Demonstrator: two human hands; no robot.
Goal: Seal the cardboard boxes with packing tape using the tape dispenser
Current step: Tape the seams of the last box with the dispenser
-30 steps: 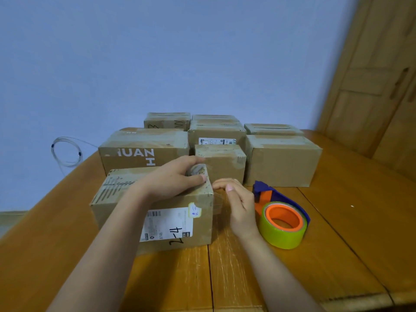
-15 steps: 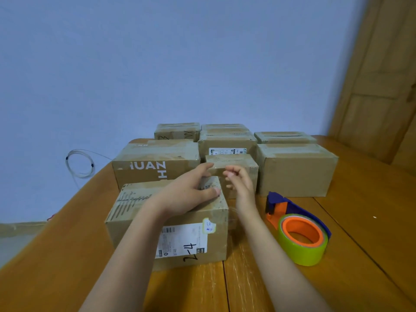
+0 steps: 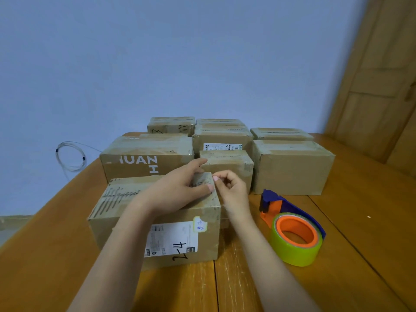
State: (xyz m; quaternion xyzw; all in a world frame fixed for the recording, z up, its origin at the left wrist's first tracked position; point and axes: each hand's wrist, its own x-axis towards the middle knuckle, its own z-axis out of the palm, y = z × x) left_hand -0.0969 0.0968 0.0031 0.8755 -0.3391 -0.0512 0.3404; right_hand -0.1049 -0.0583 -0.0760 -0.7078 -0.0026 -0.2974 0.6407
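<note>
The nearest cardboard box (image 3: 126,224), with a white label and "2-4" written on its front, stands on the wooden table (image 3: 360,233). My left hand (image 3: 177,190) rests flat on the box's top right corner, fingers spread. Just right of it, my right hand (image 3: 234,190) has its fingers curled and pinches clear tape at the box's upper right edge; the tape itself is hard to make out. The tape dispenser (image 3: 270,199), blue and orange with a yellow-green roll (image 3: 295,251), lies on the table to the right of my right hand, untouched.
Several more brown boxes stand behind, among them one printed "HUAN" (image 3: 144,158), a small one (image 3: 227,162) and a larger one at the right (image 3: 292,170). A coiled cable (image 3: 71,156) hangs by the blue wall. A wooden door (image 3: 382,86) is at the right.
My right hand rose from the box's right side to its upper right edge and curled into a pinch. My left hand stayed on the box top. The camera moved closer.
</note>
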